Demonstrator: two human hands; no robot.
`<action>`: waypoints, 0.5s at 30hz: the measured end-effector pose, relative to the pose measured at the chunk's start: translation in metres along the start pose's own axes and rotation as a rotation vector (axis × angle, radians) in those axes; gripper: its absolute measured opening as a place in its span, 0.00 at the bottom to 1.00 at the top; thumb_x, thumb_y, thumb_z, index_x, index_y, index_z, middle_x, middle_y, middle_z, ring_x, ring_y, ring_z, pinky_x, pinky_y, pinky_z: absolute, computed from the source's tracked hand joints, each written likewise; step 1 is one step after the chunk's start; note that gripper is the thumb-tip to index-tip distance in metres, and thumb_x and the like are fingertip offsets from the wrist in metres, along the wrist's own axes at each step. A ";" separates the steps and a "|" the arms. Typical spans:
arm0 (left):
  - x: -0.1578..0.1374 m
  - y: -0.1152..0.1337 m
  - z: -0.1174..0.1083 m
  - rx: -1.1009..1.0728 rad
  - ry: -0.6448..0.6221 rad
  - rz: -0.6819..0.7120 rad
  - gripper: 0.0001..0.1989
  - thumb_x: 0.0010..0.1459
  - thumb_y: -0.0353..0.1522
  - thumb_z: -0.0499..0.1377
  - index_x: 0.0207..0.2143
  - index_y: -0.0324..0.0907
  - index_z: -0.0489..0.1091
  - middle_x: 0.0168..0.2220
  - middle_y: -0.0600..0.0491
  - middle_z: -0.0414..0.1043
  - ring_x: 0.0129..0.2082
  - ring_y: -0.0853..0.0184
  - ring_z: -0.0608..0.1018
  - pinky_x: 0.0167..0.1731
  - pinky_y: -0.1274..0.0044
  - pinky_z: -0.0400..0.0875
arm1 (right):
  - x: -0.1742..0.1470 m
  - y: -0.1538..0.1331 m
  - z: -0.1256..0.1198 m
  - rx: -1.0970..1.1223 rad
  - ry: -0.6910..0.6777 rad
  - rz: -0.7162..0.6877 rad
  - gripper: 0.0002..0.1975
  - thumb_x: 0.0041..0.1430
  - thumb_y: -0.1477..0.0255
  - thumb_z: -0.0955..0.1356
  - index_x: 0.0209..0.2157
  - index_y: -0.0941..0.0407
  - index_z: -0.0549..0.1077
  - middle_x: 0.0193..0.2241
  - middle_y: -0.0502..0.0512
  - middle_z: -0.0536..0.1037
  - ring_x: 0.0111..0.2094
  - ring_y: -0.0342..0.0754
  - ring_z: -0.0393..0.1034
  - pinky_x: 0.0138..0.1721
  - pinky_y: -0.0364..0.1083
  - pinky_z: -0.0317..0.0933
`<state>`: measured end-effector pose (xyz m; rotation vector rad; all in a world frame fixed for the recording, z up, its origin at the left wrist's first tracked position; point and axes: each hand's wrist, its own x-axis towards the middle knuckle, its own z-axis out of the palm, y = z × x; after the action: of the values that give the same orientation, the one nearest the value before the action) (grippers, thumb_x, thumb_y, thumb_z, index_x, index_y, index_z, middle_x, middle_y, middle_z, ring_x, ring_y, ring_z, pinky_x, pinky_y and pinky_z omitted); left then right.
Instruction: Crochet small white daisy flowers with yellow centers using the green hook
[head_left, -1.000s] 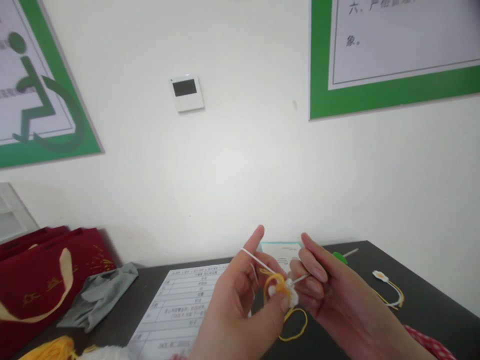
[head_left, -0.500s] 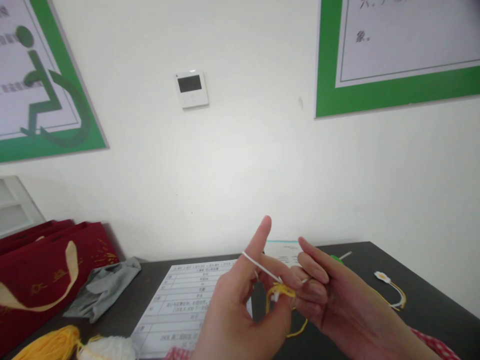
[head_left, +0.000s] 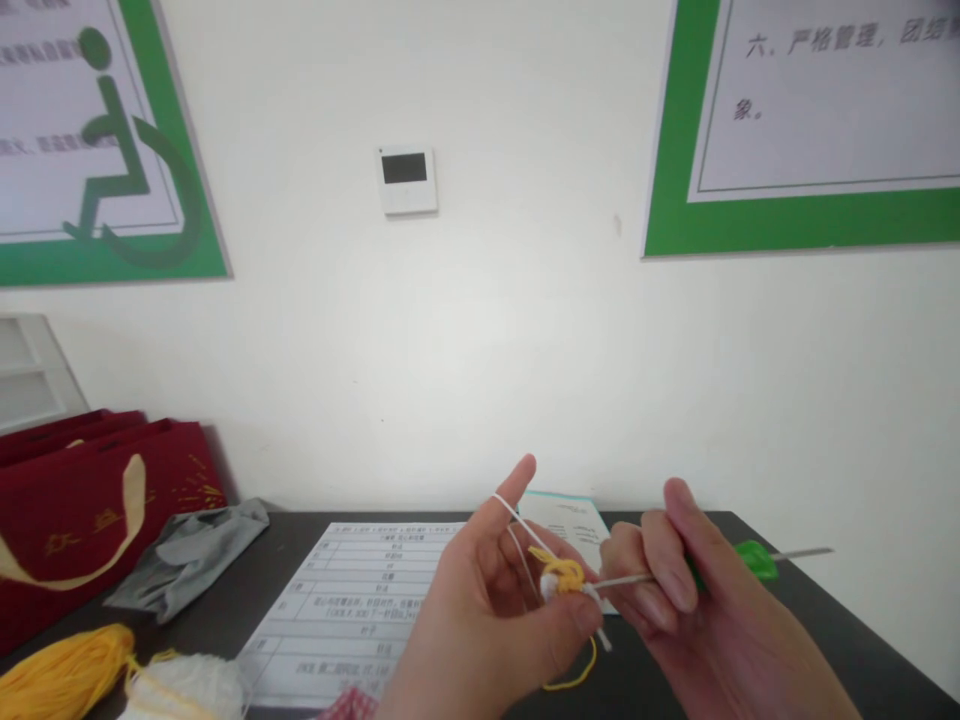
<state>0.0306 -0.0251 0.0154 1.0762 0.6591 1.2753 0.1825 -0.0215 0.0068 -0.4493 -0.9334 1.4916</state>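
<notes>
My left hand pinches a small piece of crochet work in yellow and white yarn between thumb and fingers. A strand of white yarn runs over its raised index finger down to the piece. My right hand is closed round a crochet hook with a green grip. The hook's thin metal shaft reaches left to the crochet work, and its tip is hidden there. A loose yellow yarn end hangs below, with a short white end beside my left thumb.
Printed sheets lie on the dark table, with a smaller card behind my hands. At left are yellow yarn, white yarn, a grey cloth and red gift bags. A white wall stands behind.
My right hand has moved right, away from my left, so the hook's shaft and green grip now show. The view has shifted slightly; the small flower piece at right is no longer visible.
</notes>
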 end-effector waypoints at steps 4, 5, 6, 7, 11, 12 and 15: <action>0.000 0.002 0.002 -0.088 -0.067 -0.143 0.52 0.41 0.26 0.74 0.67 0.36 0.55 0.26 0.58 0.77 0.21 0.76 0.71 0.25 0.80 0.62 | -0.005 -0.006 -0.009 -0.195 -0.044 -0.164 0.27 0.63 0.49 0.65 0.17 0.51 0.74 0.17 0.49 0.67 0.22 0.45 0.59 0.28 0.47 0.59; -0.001 0.004 0.003 -0.122 -0.085 -0.187 0.53 0.40 0.26 0.75 0.67 0.36 0.55 0.26 0.58 0.77 0.21 0.76 0.71 0.25 0.80 0.62 | -0.006 -0.008 -0.012 -0.226 -0.062 -0.185 0.28 0.63 0.49 0.64 0.17 0.51 0.75 0.17 0.50 0.68 0.21 0.46 0.60 0.28 0.48 0.59; -0.001 0.005 0.004 -0.155 -0.099 -0.227 0.54 0.38 0.26 0.75 0.67 0.35 0.54 0.25 0.58 0.77 0.21 0.76 0.71 0.25 0.80 0.62 | -0.007 -0.009 -0.014 -0.251 -0.080 -0.195 0.28 0.64 0.49 0.63 0.18 0.50 0.76 0.17 0.50 0.68 0.21 0.46 0.62 0.27 0.48 0.60; -0.001 0.006 0.005 -0.182 -0.113 -0.263 0.56 0.37 0.26 0.76 0.67 0.33 0.54 0.24 0.58 0.76 0.21 0.75 0.71 0.25 0.80 0.62 | -0.007 -0.009 -0.017 -0.271 -0.097 -0.197 0.28 0.65 0.49 0.62 0.19 0.50 0.76 0.18 0.51 0.69 0.21 0.47 0.63 0.28 0.49 0.60; 0.000 0.007 0.005 -0.256 -0.141 -0.351 0.57 0.33 0.24 0.76 0.66 0.30 0.54 0.23 0.58 0.77 0.21 0.75 0.72 0.26 0.80 0.63 | -0.004 -0.010 -0.029 -0.335 -0.214 -0.252 0.28 0.69 0.52 0.59 0.22 0.48 0.79 0.20 0.52 0.71 0.22 0.47 0.66 0.26 0.50 0.61; 0.001 0.006 0.004 -0.261 -0.162 -0.354 0.57 0.34 0.24 0.75 0.66 0.30 0.54 0.23 0.58 0.77 0.21 0.75 0.72 0.27 0.80 0.63 | -0.002 -0.010 -0.032 -0.365 -0.260 -0.284 0.28 0.69 0.52 0.59 0.24 0.48 0.80 0.20 0.52 0.72 0.22 0.47 0.67 0.25 0.50 0.61; 0.003 0.003 -0.001 -0.238 -0.249 -0.351 0.55 0.37 0.23 0.74 0.67 0.32 0.53 0.25 0.57 0.77 0.20 0.76 0.72 0.25 0.81 0.62 | 0.001 -0.015 -0.042 -0.501 -0.412 -0.461 0.27 0.70 0.53 0.58 0.29 0.49 0.81 0.22 0.53 0.74 0.22 0.48 0.69 0.22 0.48 0.62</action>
<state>0.0289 -0.0221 0.0178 0.8596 0.4685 0.8743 0.2236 -0.0097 -0.0068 -0.2544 -1.6301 0.9311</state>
